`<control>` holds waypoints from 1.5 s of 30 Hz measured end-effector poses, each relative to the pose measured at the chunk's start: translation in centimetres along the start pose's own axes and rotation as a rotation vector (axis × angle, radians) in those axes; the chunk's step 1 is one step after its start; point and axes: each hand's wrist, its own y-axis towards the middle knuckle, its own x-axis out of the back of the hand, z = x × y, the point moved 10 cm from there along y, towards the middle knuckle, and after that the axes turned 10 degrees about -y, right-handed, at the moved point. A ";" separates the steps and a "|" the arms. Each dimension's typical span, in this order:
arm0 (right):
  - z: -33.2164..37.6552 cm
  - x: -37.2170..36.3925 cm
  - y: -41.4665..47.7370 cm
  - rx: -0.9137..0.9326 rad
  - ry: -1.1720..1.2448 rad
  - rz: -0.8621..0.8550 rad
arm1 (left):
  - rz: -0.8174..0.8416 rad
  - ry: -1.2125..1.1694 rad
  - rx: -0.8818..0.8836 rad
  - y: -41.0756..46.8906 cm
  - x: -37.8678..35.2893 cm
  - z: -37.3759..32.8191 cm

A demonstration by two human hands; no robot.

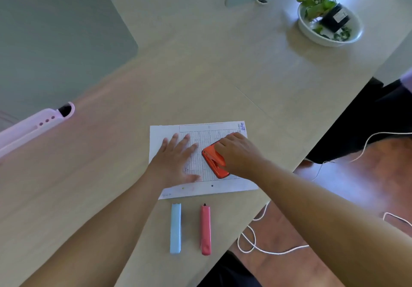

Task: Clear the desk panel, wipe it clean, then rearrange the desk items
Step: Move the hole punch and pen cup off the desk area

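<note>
Beige surface (200,75) spans my view, plant bowl (305,27) at one o'clock. My left hand (176,159) presses paper (165,133), fingers apart; right hand (238,153), fingers clamped, holds orange stapler (215,163).

beige desk (223,75), angled front edge running lower left to upper right, thin seam line across the top right of centre. directly on it: printed paper sheet (223,128) flat near the front edge; blue marker (175,228) and pink marker (205,231) just below the sheet, side by side, roughly parallel, not touching; white bowl (312,32) far right corner; pale pink case (26,130) at the left edge, well apart from the rest.
</note>
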 end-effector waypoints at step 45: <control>45.8 14.0 24.3 0.535 0.020 -0.136 | -0.809 -0.119 1.035 -44.5 11.0 35.2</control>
